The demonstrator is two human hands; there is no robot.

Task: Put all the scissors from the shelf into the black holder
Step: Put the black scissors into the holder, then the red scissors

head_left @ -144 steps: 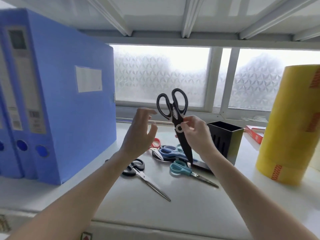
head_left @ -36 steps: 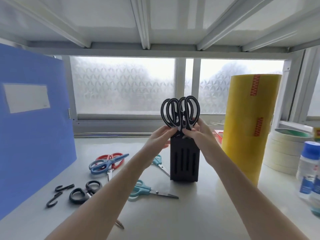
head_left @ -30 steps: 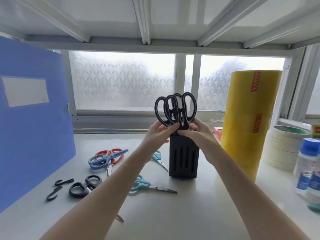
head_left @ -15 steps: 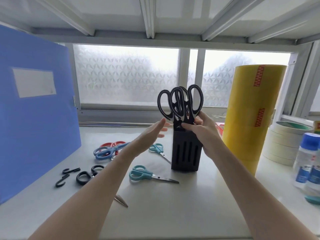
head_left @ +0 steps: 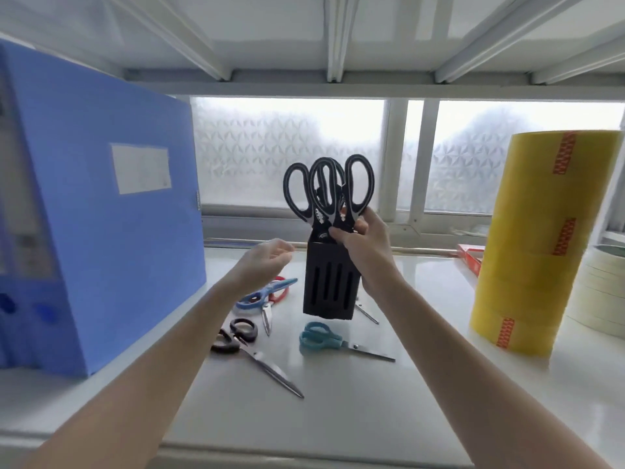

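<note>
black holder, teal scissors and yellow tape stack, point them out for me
black holder (head_left: pixel 329 292), head view, on its slotted front wall
teal scissors (head_left: pixel 319 340), head view, on the teal handle loops
yellow tape stack (head_left: pixel 531 238), head view, on the side of the stacked rolls

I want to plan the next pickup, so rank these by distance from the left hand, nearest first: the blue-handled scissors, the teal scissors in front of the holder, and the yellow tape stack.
1. Blue-handled scissors, just below the left hand.
2. Teal scissors, on the shelf in front of the black holder.
3. Yellow tape stack, far right.
</note>
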